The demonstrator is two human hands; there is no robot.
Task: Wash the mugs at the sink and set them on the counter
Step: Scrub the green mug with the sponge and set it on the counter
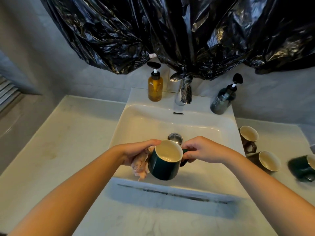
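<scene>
Obs.: green mug (pixel 164 160) held over the sink (pixel 144 120), tilted, mouth toward the viewer.

Right hand (pixel 202 150) has its fingers curled round the handle (pixel 185 151). Left hand (pixel 136 150) grips a bunched pinkish cloth (pixel 140 165) against the mug's outer wall. The mug is off the basin floor, just in front of the drain (pixel 175 137). No water is seen running from the tap (pixel 185 92). The mug looks like glazed ceramic, so I judge it stiff, moderately heavy, brittle against the hard basin, and slick once wet or soapy. The handle is the surest hold, and a second hand around the body steadies it. The cloth is soft and adds friction. Three more mugs (pixel 267 161) lie on the counter (pixel 272 130) to the right, apart from the basin.
</scene>
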